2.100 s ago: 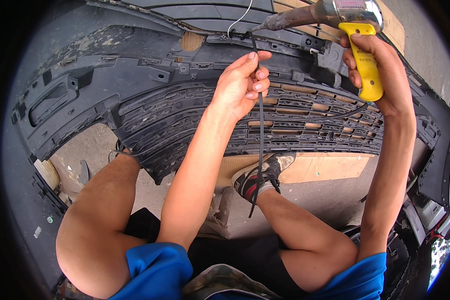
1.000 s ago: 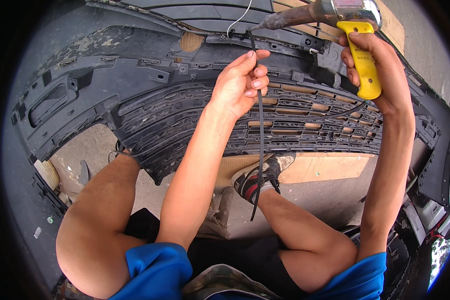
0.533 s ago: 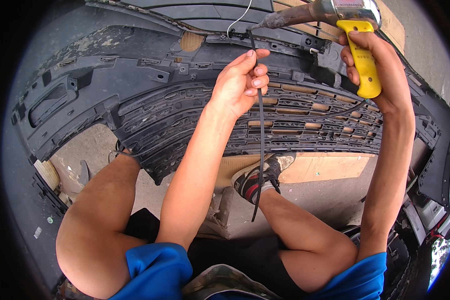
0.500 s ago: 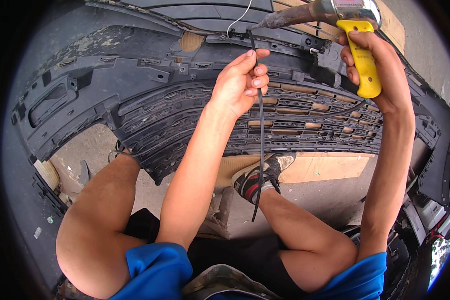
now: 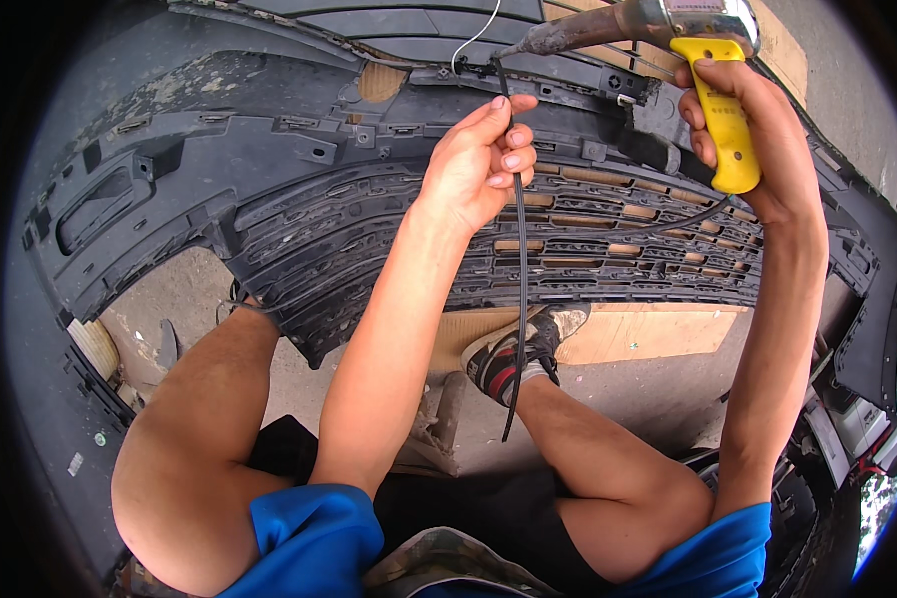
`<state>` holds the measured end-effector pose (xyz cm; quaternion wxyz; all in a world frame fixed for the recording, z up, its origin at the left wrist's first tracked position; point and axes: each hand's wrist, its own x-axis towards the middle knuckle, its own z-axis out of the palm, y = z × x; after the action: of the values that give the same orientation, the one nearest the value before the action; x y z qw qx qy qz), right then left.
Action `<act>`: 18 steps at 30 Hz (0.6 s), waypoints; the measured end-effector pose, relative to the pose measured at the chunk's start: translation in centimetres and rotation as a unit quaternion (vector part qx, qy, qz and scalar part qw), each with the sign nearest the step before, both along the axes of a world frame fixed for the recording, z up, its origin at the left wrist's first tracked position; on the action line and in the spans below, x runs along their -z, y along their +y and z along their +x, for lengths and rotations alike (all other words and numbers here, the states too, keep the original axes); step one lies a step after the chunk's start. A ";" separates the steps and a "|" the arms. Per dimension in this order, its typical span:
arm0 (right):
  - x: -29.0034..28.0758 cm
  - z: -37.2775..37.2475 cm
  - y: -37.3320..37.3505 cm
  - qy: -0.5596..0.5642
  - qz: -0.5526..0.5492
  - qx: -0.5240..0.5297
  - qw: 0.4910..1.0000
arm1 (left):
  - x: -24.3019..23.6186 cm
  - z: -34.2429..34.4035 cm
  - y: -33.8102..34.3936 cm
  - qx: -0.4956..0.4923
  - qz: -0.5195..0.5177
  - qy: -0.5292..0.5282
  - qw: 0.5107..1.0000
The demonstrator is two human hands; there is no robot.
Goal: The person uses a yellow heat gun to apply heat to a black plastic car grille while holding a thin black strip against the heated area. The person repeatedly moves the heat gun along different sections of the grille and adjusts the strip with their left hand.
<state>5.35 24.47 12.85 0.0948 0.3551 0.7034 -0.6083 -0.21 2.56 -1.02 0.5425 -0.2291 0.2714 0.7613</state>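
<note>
A dark grey car bumper (image 5: 269,169) with a mesh grille (image 5: 608,249) lies inside-up across my legs. My left hand (image 5: 478,164) pinches a long thin black plastic rod (image 5: 521,299) that hangs down over the grille, its top end touching the bumper near the upper edge. My right hand (image 5: 743,130) grips the yellow handle of a hot tool (image 5: 713,110) whose metal nozzle (image 5: 568,35) points at the rod's top end. A thin white wire (image 5: 473,35) curls up from that spot.
A wooden board (image 5: 648,334) lies on the concrete ground under the bumper. My foot in a dark shoe (image 5: 513,359) rests beside it. Another car part and a plate (image 5: 887,399) sit at the right edge.
Almost nothing differs; my right hand with the yellow-handled tool has shifted very slightly, and my left hand keeps the rod in the same place.
</note>
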 end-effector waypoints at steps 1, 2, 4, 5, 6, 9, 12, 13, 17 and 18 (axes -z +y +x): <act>0.0 0.0 0.0 0.001 0.001 -0.001 1.000 | 0.0 0.0 0.0 0.000 0.000 0.001 1.000; 0.0 0.0 0.0 0.001 0.000 0.000 1.000 | 0.0 0.0 0.0 -0.001 -0.001 0.001 1.000; 0.1 0.0 0.0 0.002 -0.002 0.001 1.000 | -0.1 0.0 0.0 -0.001 -0.003 0.002 1.000; 0.1 0.0 0.1 0.001 -0.002 0.002 1.000 | -0.2 0.0 0.1 -0.002 -0.004 0.002 1.000; 0.0 0.0 0.1 0.000 -0.002 0.004 1.000 | -0.2 0.0 0.1 -0.002 -0.006 0.002 1.000; -0.1 0.0 0.3 -0.002 0.000 0.007 1.000 | -0.2 -0.1 0.2 -0.002 -0.006 0.002 1.000; -0.2 0.0 0.2 -0.002 0.000 0.007 1.000 | -0.2 -0.1 0.2 -0.002 -0.008 0.005 1.000; -0.2 0.0 0.2 -0.003 0.000 0.006 1.000 | -0.2 -0.1 0.2 -0.001 -0.010 0.006 1.000; -0.3 -0.1 0.5 -0.005 -0.026 0.002 1.000 | -0.2 -0.2 0.2 0.000 -0.010 0.003 1.000; -0.2 0.0 0.5 -0.006 -0.028 0.003 1.000 | -0.2 -0.2 0.2 0.001 -0.009 0.002 1.000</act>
<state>5.31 25.00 13.07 0.1072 0.3576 0.6843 -0.6263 -0.45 2.78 -0.81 0.5405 -0.2321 0.2793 0.7589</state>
